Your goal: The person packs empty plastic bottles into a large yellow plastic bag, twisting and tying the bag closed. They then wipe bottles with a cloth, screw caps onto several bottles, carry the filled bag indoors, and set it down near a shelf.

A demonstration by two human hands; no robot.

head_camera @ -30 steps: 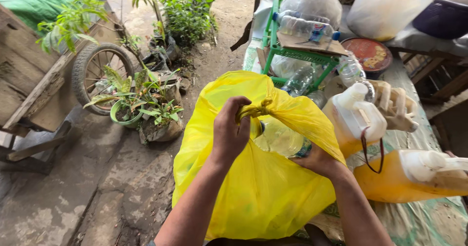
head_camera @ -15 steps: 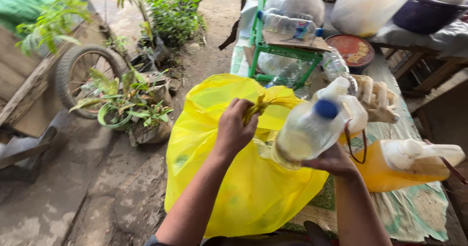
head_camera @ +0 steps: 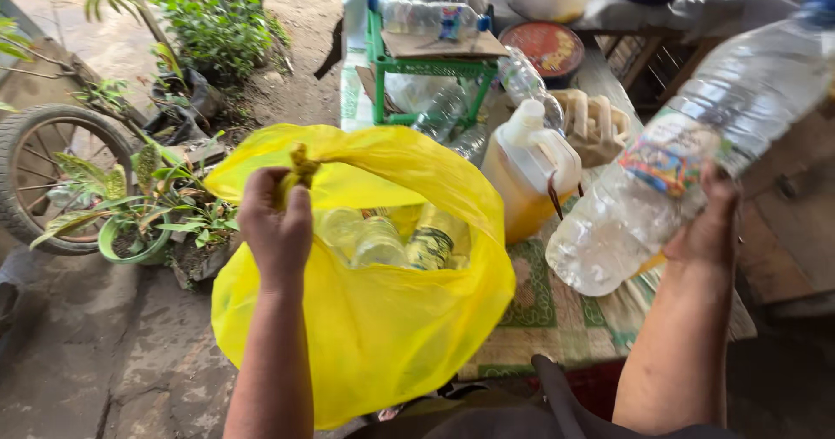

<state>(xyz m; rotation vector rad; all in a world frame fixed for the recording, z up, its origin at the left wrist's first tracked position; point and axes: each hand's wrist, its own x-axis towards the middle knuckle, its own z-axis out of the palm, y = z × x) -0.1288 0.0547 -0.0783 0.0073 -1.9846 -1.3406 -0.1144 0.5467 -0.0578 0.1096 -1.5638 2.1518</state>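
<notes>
My left hand grips the knotted handle of a large yellow plastic bag and holds it open. Several clear plastic bottles lie inside the bag. My right hand holds a big clear empty plastic bottle with a colourful label and blue cap, tilted, up to the right of the bag and clear of it.
A jug of yellow liquid stands on the patterned tablecloth behind the bag. A green rack holds more bottles. Potted plants and a cart wheel stand on the dirt ground at left.
My right hand has lifted the clear bottle out of the bag and swung it up to the right. The left hand still holds the bag's handle.
</notes>
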